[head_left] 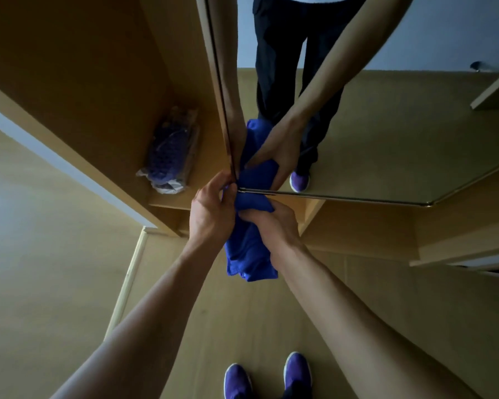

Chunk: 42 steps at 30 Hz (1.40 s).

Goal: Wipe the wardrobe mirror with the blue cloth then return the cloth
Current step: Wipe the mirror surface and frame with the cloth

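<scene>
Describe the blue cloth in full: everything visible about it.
The deep blue, soft-looking fabric cloth is bunched and folded lengthwise into a thick hanging bundle, not spread flat. Both bare hands grip its upper part: the left hand from the left side, the right hand from the right, fingers wrapped around it. Its top sits at the lower left corner of the frameless wardrobe mirror, which reflects it. Its lower end hangs free above the tan floor, with layered folded edges showing.

Dim, even indoor light with a yellowish cast and no hard shadows. Strong wide-angle bending stretches the forearms and wardrobe [78, 82] edges. Slightly soft throughout; mirror [386, 133] glare-free.
</scene>
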{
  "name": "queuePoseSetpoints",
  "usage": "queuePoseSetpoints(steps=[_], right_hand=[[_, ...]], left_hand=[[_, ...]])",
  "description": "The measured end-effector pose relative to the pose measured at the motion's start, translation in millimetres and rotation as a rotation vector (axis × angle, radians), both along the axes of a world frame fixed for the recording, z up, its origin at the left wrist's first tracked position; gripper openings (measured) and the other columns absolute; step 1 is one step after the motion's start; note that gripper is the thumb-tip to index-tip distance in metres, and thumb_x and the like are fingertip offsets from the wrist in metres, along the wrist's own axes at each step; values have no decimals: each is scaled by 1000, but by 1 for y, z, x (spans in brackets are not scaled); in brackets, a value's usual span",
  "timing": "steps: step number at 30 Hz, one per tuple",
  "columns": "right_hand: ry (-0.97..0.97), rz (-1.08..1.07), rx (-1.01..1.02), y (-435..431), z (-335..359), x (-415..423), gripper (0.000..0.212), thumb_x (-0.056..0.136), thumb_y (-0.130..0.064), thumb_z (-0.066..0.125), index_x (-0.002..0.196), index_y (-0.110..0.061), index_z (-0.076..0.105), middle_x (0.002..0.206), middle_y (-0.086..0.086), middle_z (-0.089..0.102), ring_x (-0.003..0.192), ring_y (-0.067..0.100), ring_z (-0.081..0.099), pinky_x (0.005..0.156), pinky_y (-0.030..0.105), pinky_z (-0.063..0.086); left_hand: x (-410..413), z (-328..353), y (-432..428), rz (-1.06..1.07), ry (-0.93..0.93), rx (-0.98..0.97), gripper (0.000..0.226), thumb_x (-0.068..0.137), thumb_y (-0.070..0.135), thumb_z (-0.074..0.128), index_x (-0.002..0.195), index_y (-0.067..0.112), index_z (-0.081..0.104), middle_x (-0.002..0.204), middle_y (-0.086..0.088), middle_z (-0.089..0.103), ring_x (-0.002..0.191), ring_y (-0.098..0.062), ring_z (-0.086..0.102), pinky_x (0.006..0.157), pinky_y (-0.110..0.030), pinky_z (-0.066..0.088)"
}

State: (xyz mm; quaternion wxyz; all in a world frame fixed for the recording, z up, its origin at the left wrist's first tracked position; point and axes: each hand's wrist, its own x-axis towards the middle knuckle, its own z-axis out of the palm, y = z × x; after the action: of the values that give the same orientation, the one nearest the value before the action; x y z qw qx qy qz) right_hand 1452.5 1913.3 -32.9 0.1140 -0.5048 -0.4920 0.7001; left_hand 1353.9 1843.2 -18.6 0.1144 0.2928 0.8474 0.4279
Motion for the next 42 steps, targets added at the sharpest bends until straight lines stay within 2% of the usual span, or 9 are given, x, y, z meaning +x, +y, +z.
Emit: queuePoseSetpoints(steps=[3,9,16,22,25,29,33,37,42], right_hand=[[6,-89,-18,13,5,16,24,69,-16,77,91,-25,75,81,-6,77,74,19,75,68,35,63],[52,-313,-101,28,11,58,20,69,-10,77,89,-15,75,79,3,76,62,20,73,50,26,52],[-82,-30,88,-5,15,5,27,67,-26,69,94,-23,70,86,0,75,81,26,71,79,47,60],[18,-254,-102,21,22,36,12,68,-9,74,80,-10,73,65,2,71,53,22,68,47,27,51],[31,-422,-81,41,26,73,9,70,-2,73,74,-9,70,56,-2,66,44,17,62,42,20,43],[-24,-511,12,56,24,101,9,71,-7,71,79,-10,70,67,2,70,57,21,69,49,29,51],[-85,-298,96,44,19,77,17,66,-21,69,83,-18,71,77,1,75,71,27,73,65,41,59],[-38,-235,-5,33,22,54,20,64,-24,71,84,-21,72,74,-2,75,68,23,74,63,39,61],[-11,-454,-58,68,26,102,18,71,-8,75,88,-7,72,66,1,69,49,17,65,45,22,45]], left_hand=[[6,-1,4,92,5,9,18,100,10,58,109,18,71,79,26,56,80,5,47,61,0,36],[9,-2,8,135,-30,-16,14,103,15,55,106,16,68,77,6,60,69,-14,54,54,-19,37],[7,-3,2,61,-199,-25,36,95,7,48,107,35,69,90,17,69,87,-8,65,65,-18,46],[9,-4,7,73,-207,-33,34,99,12,49,121,32,65,97,4,69,84,-21,64,64,-30,46],[17,-9,8,90,-227,1,38,97,12,50,130,26,61,114,-10,70,103,-32,65,72,-39,51],[25,-12,11,107,-305,33,39,87,17,52,116,41,61,79,19,66,78,-21,63,60,-30,42],[33,-10,16,152,-462,177,55,85,14,54,104,66,58,88,10,72,75,-8,63,74,-34,48],[36,-10,17,161,-630,233,70,98,-2,46,155,37,35,106,1,75,97,-17,72,91,-37,52],[45,-2,23,188,-652,284,72,99,-4,45,157,33,23,111,-7,72,103,-26,70,94,-41,50]])
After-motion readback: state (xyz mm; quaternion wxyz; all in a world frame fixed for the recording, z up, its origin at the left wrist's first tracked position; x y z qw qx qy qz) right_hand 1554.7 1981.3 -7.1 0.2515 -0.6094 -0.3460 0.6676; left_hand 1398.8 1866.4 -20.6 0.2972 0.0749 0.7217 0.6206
